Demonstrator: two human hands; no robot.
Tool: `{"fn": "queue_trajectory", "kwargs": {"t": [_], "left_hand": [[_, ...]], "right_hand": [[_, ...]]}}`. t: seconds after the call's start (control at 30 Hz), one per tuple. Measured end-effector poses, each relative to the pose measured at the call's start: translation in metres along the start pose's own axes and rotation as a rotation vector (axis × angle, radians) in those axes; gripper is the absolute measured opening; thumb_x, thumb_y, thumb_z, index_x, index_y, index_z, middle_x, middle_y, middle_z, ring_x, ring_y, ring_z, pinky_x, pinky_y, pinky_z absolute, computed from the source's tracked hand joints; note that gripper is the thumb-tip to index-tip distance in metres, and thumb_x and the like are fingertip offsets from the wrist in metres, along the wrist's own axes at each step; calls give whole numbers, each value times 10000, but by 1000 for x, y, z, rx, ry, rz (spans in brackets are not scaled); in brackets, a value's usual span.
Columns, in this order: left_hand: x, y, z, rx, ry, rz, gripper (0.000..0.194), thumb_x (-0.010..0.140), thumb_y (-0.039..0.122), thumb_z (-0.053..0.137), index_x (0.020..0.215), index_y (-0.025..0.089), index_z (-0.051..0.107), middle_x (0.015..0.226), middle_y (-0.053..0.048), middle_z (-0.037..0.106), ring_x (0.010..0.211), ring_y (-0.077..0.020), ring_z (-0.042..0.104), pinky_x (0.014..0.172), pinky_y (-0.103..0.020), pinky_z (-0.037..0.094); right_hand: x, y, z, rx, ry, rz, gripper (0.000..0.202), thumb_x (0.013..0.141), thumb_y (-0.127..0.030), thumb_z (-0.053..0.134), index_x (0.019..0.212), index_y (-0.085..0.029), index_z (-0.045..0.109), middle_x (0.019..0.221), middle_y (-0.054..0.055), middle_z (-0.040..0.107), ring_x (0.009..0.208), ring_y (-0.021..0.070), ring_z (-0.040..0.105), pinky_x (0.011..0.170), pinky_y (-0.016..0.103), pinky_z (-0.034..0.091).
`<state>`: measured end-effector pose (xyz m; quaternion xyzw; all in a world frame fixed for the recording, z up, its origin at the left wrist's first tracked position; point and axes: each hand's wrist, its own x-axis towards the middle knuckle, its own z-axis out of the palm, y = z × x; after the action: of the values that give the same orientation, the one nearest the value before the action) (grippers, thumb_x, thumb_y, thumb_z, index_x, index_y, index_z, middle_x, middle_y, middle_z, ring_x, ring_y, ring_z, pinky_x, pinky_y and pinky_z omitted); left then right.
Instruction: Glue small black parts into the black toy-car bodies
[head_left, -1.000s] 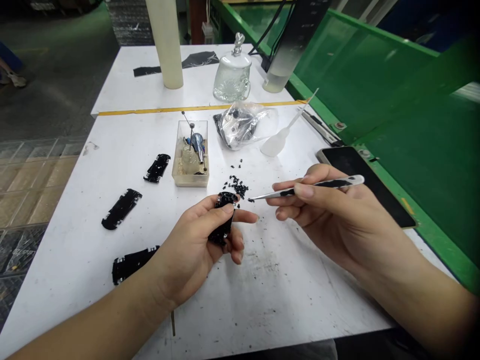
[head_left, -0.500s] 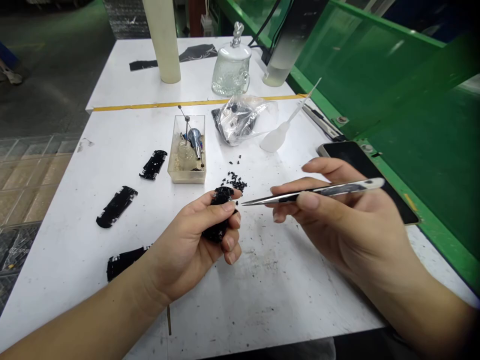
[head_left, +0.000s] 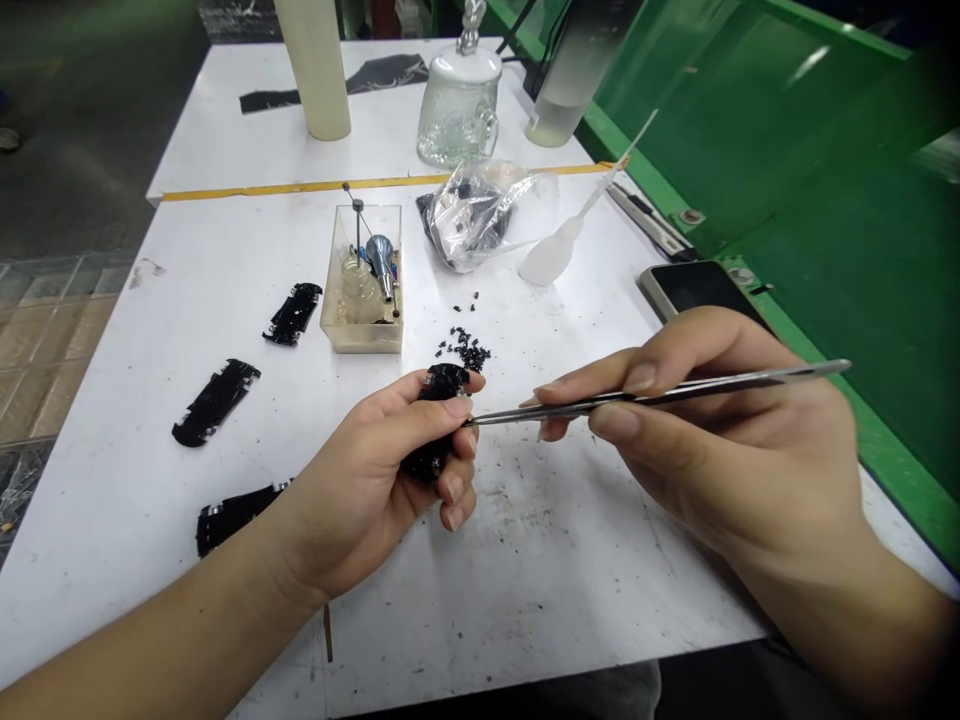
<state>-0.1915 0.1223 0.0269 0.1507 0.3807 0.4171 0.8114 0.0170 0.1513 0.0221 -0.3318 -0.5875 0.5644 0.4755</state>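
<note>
Nearer than the clear rectangular plastic box (head_left: 364, 340), the left hand (head_left: 390, 450) firmly pinches the long black plastic part (head_left: 426, 462), lengthwise away from the body, and the right hand (head_left: 720, 440) grips slim silver metal tweezers (head_left: 517, 413) toward its right edge.

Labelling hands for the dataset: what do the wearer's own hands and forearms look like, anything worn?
Left hand and right hand: bare, short nails. No gloves, rings, watch or sleeves visible; small dark spots on the left forearm.

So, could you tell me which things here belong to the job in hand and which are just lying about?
Apparently the job: tweezers, held part, tiny bits, black parts.
Probably just lying about: phone, glass jar, dark strip.
</note>
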Motion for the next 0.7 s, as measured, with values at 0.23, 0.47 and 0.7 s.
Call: {"fn": "queue_trajectory", "kwargs": {"t": [0.23, 0.47, 0.7], "left_hand": [[-1, 0, -2, 17, -15, -4, 84, 974, 153, 642, 1053, 142, 670, 730, 23, 591, 525, -59, 517, 485, -173, 508], [-1, 2, 1, 38, 8, -11, 110, 995, 179, 586, 1025, 138, 684, 724, 6, 612, 504, -72, 532, 474, -188, 517], [-3, 4, 2, 245, -71, -142, 210, 1005, 269, 562, 964, 126, 710, 876, -90, 772, 413, -96, 599, 357, -181, 492]], "right_hand": [[7, 2, -6, 46, -25, 67, 228, 869, -183, 813, 858, -228, 590, 972, 41, 803, 763, 192, 783, 739, 318, 669], [13, 4, -5, 141, -21, 113, 236, 829, -213, 852, 817, -223, 617, 923, 17, 802, 713, 194, 775, 705, 330, 672], [14, -7, -12, 126, 143, -1, 198, 836, -186, 854, 931, -251, 693, 895, -36, 791, 762, 134, 769, 737, 240, 673]]}}
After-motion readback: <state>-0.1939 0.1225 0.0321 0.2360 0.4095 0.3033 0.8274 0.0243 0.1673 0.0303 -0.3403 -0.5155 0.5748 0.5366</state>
